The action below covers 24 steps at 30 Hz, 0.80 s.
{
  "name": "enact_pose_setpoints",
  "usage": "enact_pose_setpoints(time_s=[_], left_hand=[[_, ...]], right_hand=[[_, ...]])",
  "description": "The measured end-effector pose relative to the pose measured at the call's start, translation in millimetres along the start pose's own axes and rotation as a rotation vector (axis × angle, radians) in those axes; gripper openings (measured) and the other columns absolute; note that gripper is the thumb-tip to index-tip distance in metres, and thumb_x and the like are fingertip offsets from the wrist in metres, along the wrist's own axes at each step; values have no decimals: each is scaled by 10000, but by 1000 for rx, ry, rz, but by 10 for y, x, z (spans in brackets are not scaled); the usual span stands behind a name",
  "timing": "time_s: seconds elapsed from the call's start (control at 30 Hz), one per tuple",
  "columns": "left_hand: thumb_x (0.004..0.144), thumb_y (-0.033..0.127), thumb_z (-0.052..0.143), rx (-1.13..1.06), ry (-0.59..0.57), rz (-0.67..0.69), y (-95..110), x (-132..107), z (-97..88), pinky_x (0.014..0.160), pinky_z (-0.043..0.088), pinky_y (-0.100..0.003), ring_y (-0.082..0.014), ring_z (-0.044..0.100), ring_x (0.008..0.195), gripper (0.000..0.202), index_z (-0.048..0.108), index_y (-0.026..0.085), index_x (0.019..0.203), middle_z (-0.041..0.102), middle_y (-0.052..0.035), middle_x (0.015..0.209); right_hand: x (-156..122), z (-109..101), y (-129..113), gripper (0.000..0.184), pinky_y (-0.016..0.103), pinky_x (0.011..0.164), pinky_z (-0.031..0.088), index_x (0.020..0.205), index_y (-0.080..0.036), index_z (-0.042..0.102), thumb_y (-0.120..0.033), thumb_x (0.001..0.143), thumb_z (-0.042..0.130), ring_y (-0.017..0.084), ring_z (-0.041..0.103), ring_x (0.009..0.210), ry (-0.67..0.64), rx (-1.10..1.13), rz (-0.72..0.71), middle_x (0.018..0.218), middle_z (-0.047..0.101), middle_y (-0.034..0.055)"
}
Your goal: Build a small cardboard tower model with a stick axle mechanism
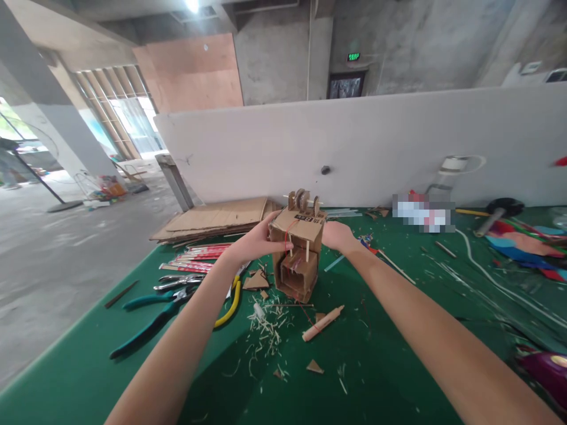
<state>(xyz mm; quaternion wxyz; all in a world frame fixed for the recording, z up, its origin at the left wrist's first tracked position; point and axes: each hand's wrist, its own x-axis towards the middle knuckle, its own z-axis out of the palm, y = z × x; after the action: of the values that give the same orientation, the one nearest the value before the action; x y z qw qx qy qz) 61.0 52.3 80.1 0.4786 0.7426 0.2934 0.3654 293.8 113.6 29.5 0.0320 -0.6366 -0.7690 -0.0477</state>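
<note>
A small cardboard model [297, 255] with wooden wheels and an axle on top stands on the green table [376, 366]. Red thread and thin sticks run through it. My left hand [256, 241] grips its left side, fingers wrapped on the upper edge. On the model's right side rests my right hand [337, 235], fingers hidden behind the cardboard.
Teal-handled pliers [150, 321], yellow-handled pliers [230, 307] and red-wrapped sticks [199, 255] lie left of the model. Wood shavings [266, 330], a wooden dowel [322, 323] and cardboard scraps lie in front. Flat cardboard sheets [212, 218] are stacked behind. Colourful paper [522, 242] lies right. A white partition [376, 141] backs the table.
</note>
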Motion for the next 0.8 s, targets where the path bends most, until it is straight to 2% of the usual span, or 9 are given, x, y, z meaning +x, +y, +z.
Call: enact_pose_setpoints(time_s=[0.1,0.2,0.27,0.37,0.47,0.63,0.8], left_hand=[[676,273,741,21,9,-8,6,-2,4,1024,384,-450,-287,494,1198,776,350,204,1342,552,-110,1277],[683,256,731,21,9,4,-9,-1,13,1032,376,-441,-286,487,1208,730,377,188,1318,548,-109,1285],[679,250,733,14,11,11,-22,3,22,1029,379,-435,-289,483,1212,716,393,183,1306,550,-110,1285],[672,254,737,4,20,20,-33,8,30,1020,388,-431,-294,480,1215,721,397,185,1304,555,-110,1280],[676,261,733,1,18,31,-29,6,32,1018,386,-442,-291,492,1202,688,425,193,1288,563,-101,1270],[672,263,739,1,14,29,0,1,36,1026,370,-450,-288,492,1198,651,467,181,1258,565,-107,1260],[698,286,722,13,0,22,3,-4,27,1021,372,-447,-276,509,1178,645,455,170,1273,571,-113,1248]], right_hand=[[9,-42,77,340,390,885,421,1125,-118,569,-347,933,407,223,570,1043,81,-24,32,1131,613,140],[-55,-29,147,329,353,875,410,1122,-100,570,-209,940,318,250,540,1095,123,-41,45,1152,600,179],[-108,0,194,338,340,836,425,1121,-120,576,-186,936,302,249,565,1053,109,-52,49,1132,614,172],[-163,44,242,273,360,808,456,1066,-152,603,-260,936,388,215,605,946,38,-85,33,1041,647,114],[-181,68,228,273,419,853,465,1078,-161,591,-347,890,522,197,585,976,-18,-144,10,1102,610,76],[-169,64,87,304,429,856,475,1133,-161,566,-326,878,551,209,573,1011,-18,-179,-11,1171,575,92],[-87,76,-81,324,473,947,396,1135,-163,578,-358,880,536,240,526,1111,40,-96,-61,1218,563,107]])
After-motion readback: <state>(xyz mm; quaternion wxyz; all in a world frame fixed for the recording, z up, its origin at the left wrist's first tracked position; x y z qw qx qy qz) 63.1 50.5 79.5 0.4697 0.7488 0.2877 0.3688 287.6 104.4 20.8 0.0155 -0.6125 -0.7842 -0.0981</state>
